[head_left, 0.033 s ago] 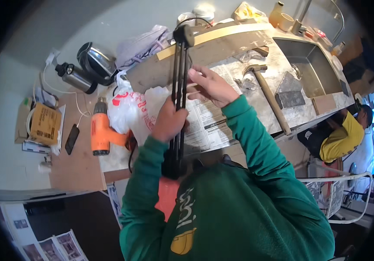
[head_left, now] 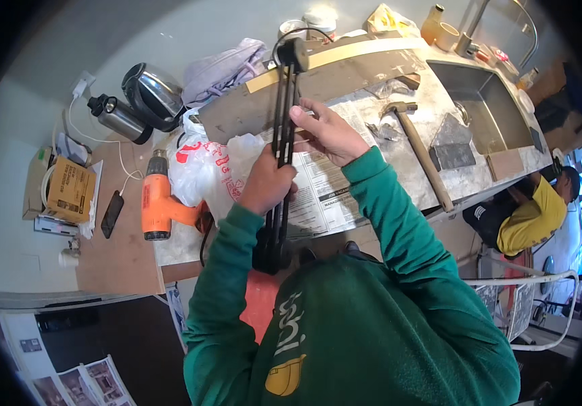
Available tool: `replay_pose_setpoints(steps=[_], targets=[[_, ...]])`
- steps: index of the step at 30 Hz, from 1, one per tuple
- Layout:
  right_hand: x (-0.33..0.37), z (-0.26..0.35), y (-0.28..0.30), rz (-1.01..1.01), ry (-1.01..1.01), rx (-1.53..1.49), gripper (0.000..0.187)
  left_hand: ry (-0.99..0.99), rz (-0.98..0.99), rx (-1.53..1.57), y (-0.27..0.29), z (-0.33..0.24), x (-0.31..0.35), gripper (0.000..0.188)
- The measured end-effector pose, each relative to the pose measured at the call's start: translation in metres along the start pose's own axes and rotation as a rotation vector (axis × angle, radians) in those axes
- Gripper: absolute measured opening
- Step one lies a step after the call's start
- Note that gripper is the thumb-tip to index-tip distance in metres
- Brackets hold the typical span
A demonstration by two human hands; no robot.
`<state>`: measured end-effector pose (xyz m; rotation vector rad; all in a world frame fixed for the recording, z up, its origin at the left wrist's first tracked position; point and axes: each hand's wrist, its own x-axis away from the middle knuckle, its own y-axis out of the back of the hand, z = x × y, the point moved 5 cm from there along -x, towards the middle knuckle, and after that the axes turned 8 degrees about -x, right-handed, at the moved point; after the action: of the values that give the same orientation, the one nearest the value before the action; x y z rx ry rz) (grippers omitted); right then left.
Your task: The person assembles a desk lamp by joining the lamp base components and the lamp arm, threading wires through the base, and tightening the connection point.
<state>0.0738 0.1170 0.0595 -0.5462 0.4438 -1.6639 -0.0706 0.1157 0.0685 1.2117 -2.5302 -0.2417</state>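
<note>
A black jointed arm (head_left: 287, 108) made of thin parallel rods, much like a desk-lamp arm, stands in front of me. At its far end is a round black joint (head_left: 294, 56), and a dark block (head_left: 269, 254) forms the near end. My left hand (head_left: 269, 181) is closed around the rods about midway along. Further up, my right hand (head_left: 331, 133) has its thumb against the rods with loosely curled fingers, partly hidden behind them. Newspaper (head_left: 328, 196) lies under the hands, and a white plastic bag (head_left: 199, 176) with red print sits just left of them.
An orange heat gun (head_left: 158, 203), phone (head_left: 112, 215), steel flask (head_left: 118, 118) and kettle (head_left: 150, 95) are on the left. Rightward lie a hammer (head_left: 421, 152), dark stone pieces (head_left: 453, 145) and a sink (head_left: 487, 108). A person in yellow (head_left: 534, 216) crouches at far right.
The black arm's far end and my left hand have shifted slightly to the right. My right hand has barely moved.
</note>
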Motion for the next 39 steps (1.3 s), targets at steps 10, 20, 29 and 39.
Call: replay_pose_setpoints(steps=[10, 20, 29, 39], targets=[[-0.024, 0.007, 0.000, -0.034, 0.036, 0.068, 0.041, 0.015, 0.139, -0.261, 0.000, -0.018, -0.024, 0.031], [-0.030, 0.003, 0.018, 0.107, 0.022, -0.212, 0.024, -0.186, 0.000, -0.444, 0.010, -0.006, -0.052, 0.051], [-0.028, 0.009, 0.022, 0.171, 0.058, -0.312, 0.020, -0.064, 0.092, -0.114, 0.012, -0.022, -0.045, 0.046], [-0.029, 0.004, 0.027, 0.285, 0.058, -0.348, 0.027, -0.147, 0.001, -0.388, 0.004, -0.028, -0.047, 0.047]])
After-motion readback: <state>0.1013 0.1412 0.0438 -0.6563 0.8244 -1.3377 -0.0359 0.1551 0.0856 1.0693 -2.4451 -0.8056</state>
